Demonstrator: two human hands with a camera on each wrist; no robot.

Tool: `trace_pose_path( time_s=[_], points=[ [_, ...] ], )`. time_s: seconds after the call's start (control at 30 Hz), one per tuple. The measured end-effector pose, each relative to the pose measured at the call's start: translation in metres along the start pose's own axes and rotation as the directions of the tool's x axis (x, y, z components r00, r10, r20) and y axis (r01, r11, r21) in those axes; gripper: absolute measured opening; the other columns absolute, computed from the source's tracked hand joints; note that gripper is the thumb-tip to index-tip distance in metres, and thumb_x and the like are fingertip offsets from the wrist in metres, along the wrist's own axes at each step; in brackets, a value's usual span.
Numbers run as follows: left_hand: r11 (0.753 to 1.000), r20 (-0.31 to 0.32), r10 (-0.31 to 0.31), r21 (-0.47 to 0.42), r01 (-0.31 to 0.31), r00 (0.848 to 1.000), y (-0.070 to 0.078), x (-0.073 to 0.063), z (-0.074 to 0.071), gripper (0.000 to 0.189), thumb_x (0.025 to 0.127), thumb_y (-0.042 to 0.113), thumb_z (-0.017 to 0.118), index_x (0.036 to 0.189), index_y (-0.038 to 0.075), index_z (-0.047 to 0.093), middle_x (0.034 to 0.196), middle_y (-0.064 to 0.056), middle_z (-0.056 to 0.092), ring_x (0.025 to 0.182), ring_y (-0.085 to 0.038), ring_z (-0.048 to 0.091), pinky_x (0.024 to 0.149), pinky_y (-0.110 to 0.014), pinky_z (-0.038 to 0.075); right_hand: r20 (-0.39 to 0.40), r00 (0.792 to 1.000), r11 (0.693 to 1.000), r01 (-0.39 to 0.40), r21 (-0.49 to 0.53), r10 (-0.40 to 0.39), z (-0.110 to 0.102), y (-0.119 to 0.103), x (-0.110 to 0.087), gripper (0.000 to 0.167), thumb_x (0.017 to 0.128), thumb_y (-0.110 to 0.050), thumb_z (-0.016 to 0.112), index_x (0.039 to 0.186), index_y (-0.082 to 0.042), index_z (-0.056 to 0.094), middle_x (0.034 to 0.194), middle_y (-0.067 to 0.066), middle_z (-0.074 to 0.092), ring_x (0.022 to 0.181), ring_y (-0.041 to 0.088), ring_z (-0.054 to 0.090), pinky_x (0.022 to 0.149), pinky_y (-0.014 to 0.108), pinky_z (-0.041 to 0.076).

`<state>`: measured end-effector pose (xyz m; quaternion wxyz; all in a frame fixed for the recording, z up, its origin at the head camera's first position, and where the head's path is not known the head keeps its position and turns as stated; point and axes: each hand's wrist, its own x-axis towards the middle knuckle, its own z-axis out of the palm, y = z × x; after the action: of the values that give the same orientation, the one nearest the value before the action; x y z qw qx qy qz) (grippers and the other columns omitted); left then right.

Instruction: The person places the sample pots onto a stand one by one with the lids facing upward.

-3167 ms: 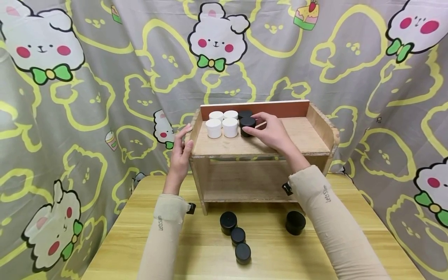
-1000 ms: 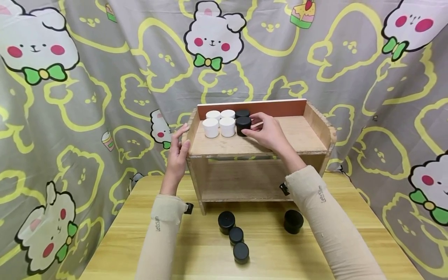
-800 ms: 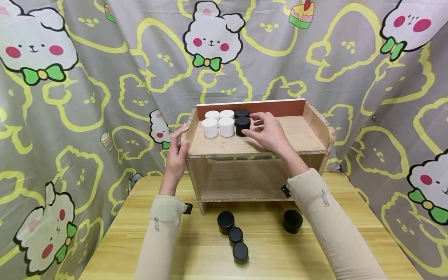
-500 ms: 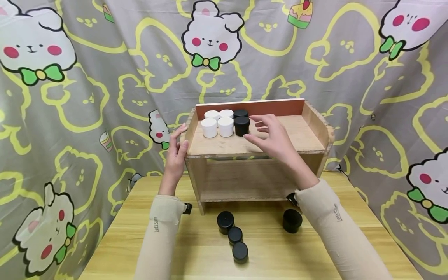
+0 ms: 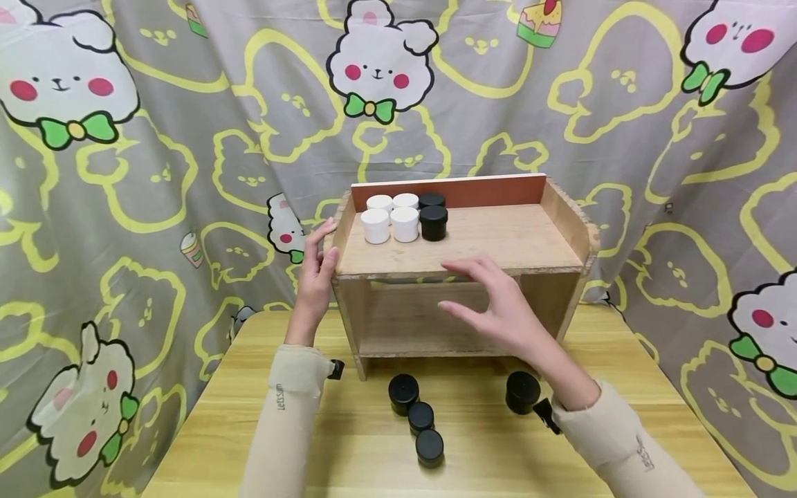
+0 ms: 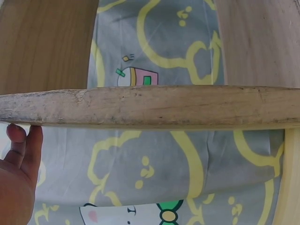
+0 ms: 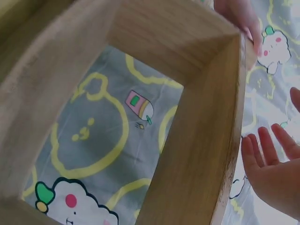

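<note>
A small wooden shelf stands on the table. My left hand rests against its left side panel, fingertips touching the edge of the wood; the left wrist view shows those fingertips at a board's edge. On the top board, several white jars stand in two rows at the left. Beside them stand two black jars, the front one in plain sight and the rear one partly hidden. My right hand hovers in front of the top board's edge, fingers and thumb spread apart, holding nothing.
On the table before the shelf, a larger black jar and two smaller ones form a slanting line. Another black jar stands at the right, close to my right wrist. A patterned curtain hangs behind and at both sides.
My right hand has let go of the front black jar, then drawn back towards me and down, off the top board. The jar stays put. My left hand keeps its place on the shelf.
</note>
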<state>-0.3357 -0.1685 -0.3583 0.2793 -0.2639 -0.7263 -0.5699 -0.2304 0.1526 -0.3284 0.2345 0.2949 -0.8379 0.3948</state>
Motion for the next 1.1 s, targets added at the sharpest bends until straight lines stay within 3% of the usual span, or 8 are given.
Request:
trace_pose_path(
  time_s=[0.13, 0.3, 0.47, 0.6, 0.73, 0.9, 1.1],
  points=[
    [1.0, 0.0, 0.011, -0.012, -0.011, 1.0, 0.0, 0.001, -0.001, 0.046, 0.107, 0.008, 0.047, 0.152, 0.012, 0.042, 0.166, -0.001, 0.037, 0.141, -0.032, 0.047, 0.111, -0.051, 0.038, 0.019, 1.0, 1.0, 0.015, -0.004, -0.015, 0.005, -0.002, -0.017, 0.055, 0.087, -0.022, 0.085, 0.138, -0.018, 0.065, 0.128, -0.003, 0.065, 0.115, 0.014, 0.058, 0.099, 0.037, 0.048],
    [1.0, 0.015, 0.023, -0.017, -0.023, 1.0, -0.001, 0.003, 0.0, 0.045, 0.108, 0.014, 0.046, 0.153, 0.014, 0.042, 0.166, 0.003, 0.036, 0.147, -0.03, 0.042, 0.115, -0.056, 0.035, 0.108, 0.994, 0.999, 0.006, 0.043, -0.011, 0.017, 0.005, -0.04, 0.057, 0.088, -0.023, 0.084, 0.141, -0.023, 0.063, 0.129, -0.008, 0.065, 0.117, 0.011, 0.059, 0.101, 0.039, 0.051],
    [1.0, 0.008, 0.025, -0.017, -0.025, 1.0, -0.001, 0.002, 0.001, 0.045, 0.108, 0.014, 0.046, 0.152, 0.013, 0.042, 0.166, 0.001, 0.036, 0.145, -0.032, 0.044, 0.114, -0.059, 0.036, 0.2, 0.979, 0.994, -0.059, 0.091, 0.04, 0.036, 0.021, -0.066, 0.053, 0.09, -0.029, 0.082, 0.139, -0.026, 0.062, 0.128, -0.011, 0.064, 0.118, 0.012, 0.062, 0.1, 0.041, 0.054],
    [1.0, 0.005, 0.021, -0.017, -0.021, 1.0, -0.001, 0.003, 0.001, 0.044, 0.108, 0.012, 0.046, 0.152, 0.013, 0.043, 0.166, 0.001, 0.037, 0.144, -0.031, 0.045, 0.113, -0.055, 0.037, 0.244, 0.967, 0.985, -0.111, 0.132, 0.076, 0.049, 0.034, -0.085, 0.051, 0.09, -0.03, 0.081, 0.137, -0.02, 0.064, 0.127, -0.01, 0.066, 0.118, 0.015, 0.064, 0.101, 0.04, 0.053],
    [1.0, 0.001, 0.01, -0.015, -0.01, 1.0, -0.001, 0.001, 0.001, 0.045, 0.107, 0.01, 0.046, 0.152, 0.012, 0.043, 0.166, 0.0, 0.037, 0.143, -0.031, 0.046, 0.112, -0.054, 0.038, 0.311, 0.944, 0.971, -0.169, 0.171, 0.11, 0.061, 0.042, -0.1, 0.049, 0.093, -0.035, 0.078, 0.137, -0.019, 0.063, 0.127, -0.008, 0.066, 0.118, 0.014, 0.064, 0.101, 0.037, 0.054],
    [1.0, -0.003, -0.009, -0.01, 0.009, 1.0, 0.004, 0.0, 0.002, 0.046, 0.107, 0.005, 0.045, 0.152, 0.007, 0.04, 0.167, -0.007, 0.035, 0.146, -0.034, 0.042, 0.113, -0.054, 0.036, 0.408, 0.901, 0.942, -0.252, 0.221, 0.145, 0.074, 0.052, -0.119, 0.048, 0.095, -0.036, 0.076, 0.138, -0.021, 0.062, 0.127, -0.003, 0.065, 0.117, 0.014, 0.062, 0.1, 0.037, 0.054],
    [1.0, 0.004, -0.003, 0.001, 0.003, 1.0, 0.01, 0.0, 0.002, 0.046, 0.106, 0.002, 0.044, 0.152, -0.001, 0.037, 0.166, -0.016, 0.033, 0.141, -0.037, 0.045, 0.107, -0.038, 0.038, 0.468, 0.873, 0.928, -0.278, 0.246, 0.137, 0.09, 0.06, -0.138, 0.049, 0.095, -0.032, 0.076, 0.138, -0.015, 0.061, 0.129, 0.007, 0.065, 0.117, 0.017, 0.062, 0.098, 0.037, 0.055]
  ],
)
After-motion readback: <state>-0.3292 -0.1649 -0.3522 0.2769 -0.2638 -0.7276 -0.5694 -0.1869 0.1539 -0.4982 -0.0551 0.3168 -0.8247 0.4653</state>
